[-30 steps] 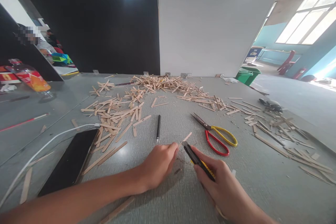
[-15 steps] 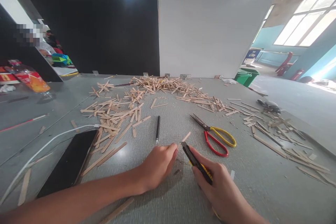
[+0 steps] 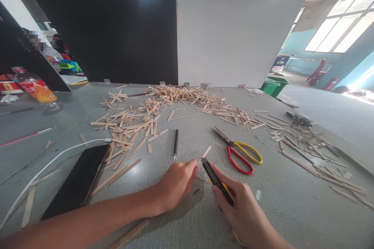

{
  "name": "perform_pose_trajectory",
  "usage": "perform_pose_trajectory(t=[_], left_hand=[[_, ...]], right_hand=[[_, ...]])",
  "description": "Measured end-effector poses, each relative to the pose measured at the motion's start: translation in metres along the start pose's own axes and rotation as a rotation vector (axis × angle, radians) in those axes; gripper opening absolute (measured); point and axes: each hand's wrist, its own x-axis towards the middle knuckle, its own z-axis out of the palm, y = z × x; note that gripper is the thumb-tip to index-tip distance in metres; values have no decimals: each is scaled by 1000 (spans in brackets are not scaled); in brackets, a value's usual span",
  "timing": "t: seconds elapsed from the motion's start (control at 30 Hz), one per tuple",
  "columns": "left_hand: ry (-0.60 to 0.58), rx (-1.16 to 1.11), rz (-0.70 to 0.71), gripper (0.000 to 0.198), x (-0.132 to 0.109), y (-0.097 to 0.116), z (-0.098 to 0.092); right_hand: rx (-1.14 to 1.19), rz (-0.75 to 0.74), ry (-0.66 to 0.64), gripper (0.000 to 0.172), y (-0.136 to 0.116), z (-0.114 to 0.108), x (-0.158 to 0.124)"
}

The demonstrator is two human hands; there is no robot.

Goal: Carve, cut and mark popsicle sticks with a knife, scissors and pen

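Now my left grip (image 3: 177,182) pinches a slim, pale wooden stick (image 3: 207,151) over the grey table (image 3: 292,206), right grip (image 3: 242,204) clasping a black-and-yellow utility knife (image 3: 215,177) beside it; stick twists, knife could slip

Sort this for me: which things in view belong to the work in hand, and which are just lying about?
Work in hand:
- utility knife, in the right hand
- thin wooden stick, in the left hand
- heaped wooden sticks, probably stock

Lying about, seemingly:
- scissors and pen, perhaps spare tools
- phone
- drink bottle
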Motion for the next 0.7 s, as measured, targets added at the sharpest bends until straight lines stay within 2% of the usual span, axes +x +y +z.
perform_pose_trajectory(t=[0.17, 0.33, 0.53, 0.7], left_hand=[[-2, -4, -1, 30, 2, 3, -1], [22, 15, -27, 34, 6, 8, -5], [58, 96, -49, 40, 6, 10, -5], [87, 207, -26, 37, 0, 11, 0]], right_hand=[[-13, -6, 18, 53, 1, 2, 0], [132, 138, -73, 58, 4, 1, 1], [246, 205, -95, 58, 7, -3, 1], [353, 259, -95, 63, -2, -9, -5]])
